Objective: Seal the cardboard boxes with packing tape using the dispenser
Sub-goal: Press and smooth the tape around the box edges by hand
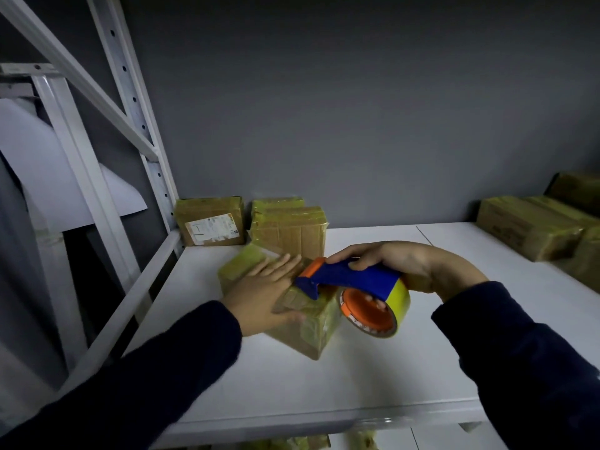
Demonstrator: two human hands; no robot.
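Right hand [399,267] grips the dispenser [350,280]; left hand [263,287], fingers spread, presses the box [308,323]. Keep the blade flat, pulling steadily toward the near edge.

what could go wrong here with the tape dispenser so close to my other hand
1. The tape dispenser has its front end right beside the fingers of the left hand on the small box; its cutting edge may nick them.
2. The left hand only presses flat on the box, which lies askew on the white shelf. A pull by the right hand could slide or turn it, leaving a crooked seal.
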